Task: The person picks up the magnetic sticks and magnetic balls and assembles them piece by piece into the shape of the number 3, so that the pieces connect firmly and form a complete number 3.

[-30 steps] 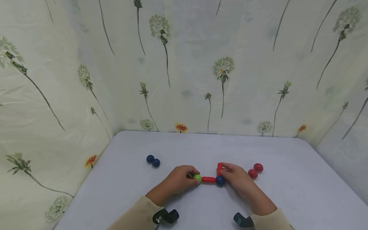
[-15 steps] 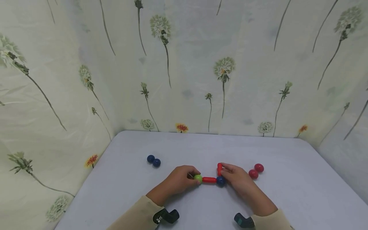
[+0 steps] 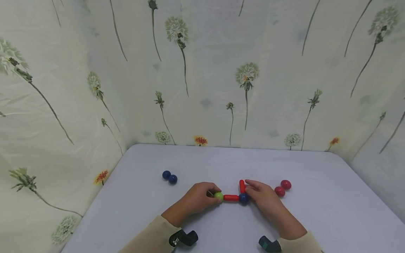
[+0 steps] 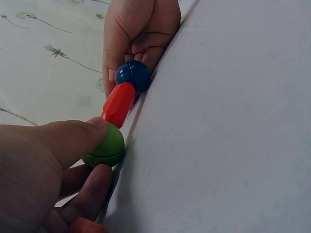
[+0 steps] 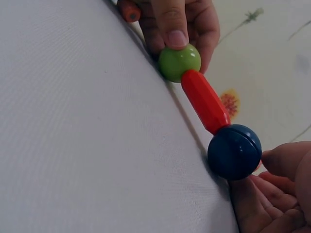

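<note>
A: What is carried by the desk (image 3: 202,160)?
B: One joined toy, set between the two hands, plus some loose balls.

A: Hands?
B: By the left hand (image 3: 199,197), the green ball (image 3: 218,196) is pinched, thumb to fingers, gap down to ball width. The right hand (image 3: 264,198) is only loosely bent, thumb and fingers at the blue ball (image 3: 243,199); no firm grip is shown.

A: How will the toy (image 5: 206,102) handle?
B: Judged light and stiff, not fragile. Joints are the likely weak spot; if lifted by one end, it may pivot or be pulled apart.

A: Balls?
B: Glossy, probably slippery, prone to roll. Best gripped across the widest part. Spare blue balls (image 3: 173,179) and red balls (image 3: 280,191) are left well apart.

A: Rods?
B: Hard, faceted, better grip expected. The middle rod (image 3: 231,198) is fixed between green and blue; the far rod (image 3: 242,186) is butted to blue, best held mid-length. Another rod (image 5: 129,10) is half hidden by the left hand; whether it is gripped cannot be told.
</note>
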